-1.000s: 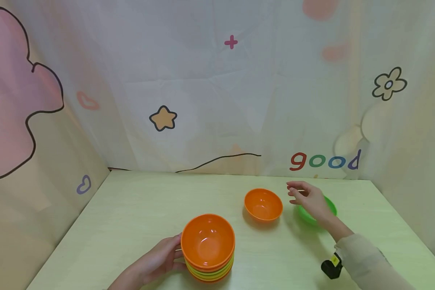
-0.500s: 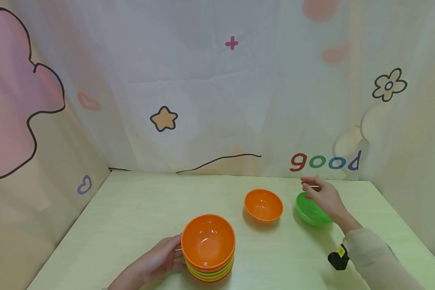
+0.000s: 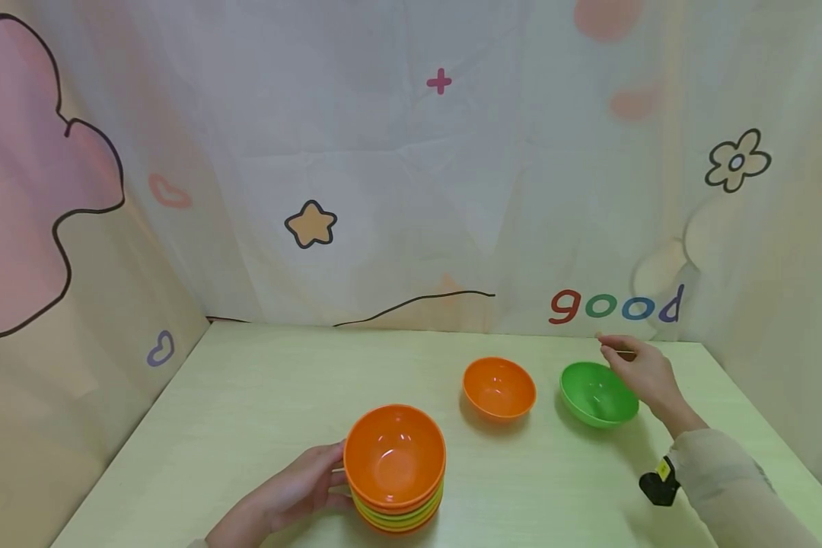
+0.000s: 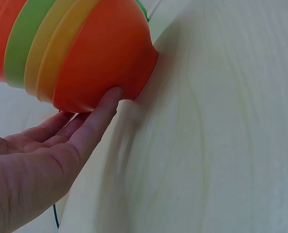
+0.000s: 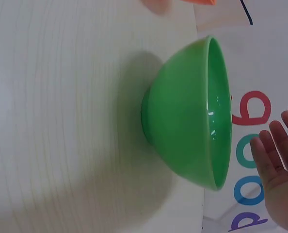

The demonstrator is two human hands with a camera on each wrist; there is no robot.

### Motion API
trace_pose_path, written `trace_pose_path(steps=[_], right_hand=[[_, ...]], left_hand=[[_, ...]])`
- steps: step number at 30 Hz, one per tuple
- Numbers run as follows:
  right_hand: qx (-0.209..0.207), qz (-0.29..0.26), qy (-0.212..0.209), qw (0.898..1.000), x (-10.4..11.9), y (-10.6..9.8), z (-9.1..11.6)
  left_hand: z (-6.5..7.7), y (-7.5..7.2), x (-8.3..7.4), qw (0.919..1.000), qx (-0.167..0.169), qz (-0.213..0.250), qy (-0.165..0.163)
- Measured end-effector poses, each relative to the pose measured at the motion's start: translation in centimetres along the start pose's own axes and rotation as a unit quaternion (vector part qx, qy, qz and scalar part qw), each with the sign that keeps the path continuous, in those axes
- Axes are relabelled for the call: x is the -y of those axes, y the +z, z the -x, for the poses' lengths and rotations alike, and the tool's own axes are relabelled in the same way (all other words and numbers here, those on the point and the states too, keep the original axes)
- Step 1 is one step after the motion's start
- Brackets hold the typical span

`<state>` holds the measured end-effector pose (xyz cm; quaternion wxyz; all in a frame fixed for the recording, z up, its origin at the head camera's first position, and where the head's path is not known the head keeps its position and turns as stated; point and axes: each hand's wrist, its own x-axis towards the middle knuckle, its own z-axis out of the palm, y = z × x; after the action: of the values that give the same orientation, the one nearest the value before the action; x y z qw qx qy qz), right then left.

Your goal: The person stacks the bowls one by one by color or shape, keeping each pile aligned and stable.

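A stack of nested bowls (image 3: 396, 506) stands near the front of the table, with an orange bowl (image 3: 393, 457) on top. Green, yellow and orange bowls show below it in the left wrist view. My left hand (image 3: 306, 485) rests against the stack's left side, its fingers (image 4: 93, 124) fairly straight and touching the lowest orange bowl. A single green bowl (image 3: 597, 396) sits upright at the back right. My right hand (image 3: 647, 374) hovers just above and right of that bowl's rim, holding nothing. In the right wrist view its fingers are extended, apart from the bowl.
Another orange bowl (image 3: 498, 388) stands upright left of the green one, behind the stack. A pale wood-grain table (image 3: 246, 396) bears everything. A printed cloth (image 3: 383, 190) with cartoon drawings hangs along the back and sides.
My right hand has moved rightward, from over the green bowl to its right rim, uncovering most of the bowl. The left hand and the stack have stayed in place.
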<state>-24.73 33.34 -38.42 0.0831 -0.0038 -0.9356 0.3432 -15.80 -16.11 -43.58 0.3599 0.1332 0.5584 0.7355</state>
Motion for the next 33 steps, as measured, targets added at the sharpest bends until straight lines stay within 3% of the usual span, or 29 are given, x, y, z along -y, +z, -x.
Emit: trace_pose_path(steps=[10,21,33], right_hand=[[-0.011,0.058,-0.008,0.998,-2.1,-0.8,0.2],[0.054,0.117,-0.006,0.992,-3.1,-0.8,0.4],[0.117,0.055,0.054,0.990,-3.5,-0.5,0.8]], left_hand=[[0.1,0.2,-0.1,1.0000,-0.004,-0.006,0.003],[0.1,0.2,-0.1,0.9999,-0.008,-0.006,0.001],[0.0,-0.1,0.0,0.9999,-0.007,-0.008,-0.008]])
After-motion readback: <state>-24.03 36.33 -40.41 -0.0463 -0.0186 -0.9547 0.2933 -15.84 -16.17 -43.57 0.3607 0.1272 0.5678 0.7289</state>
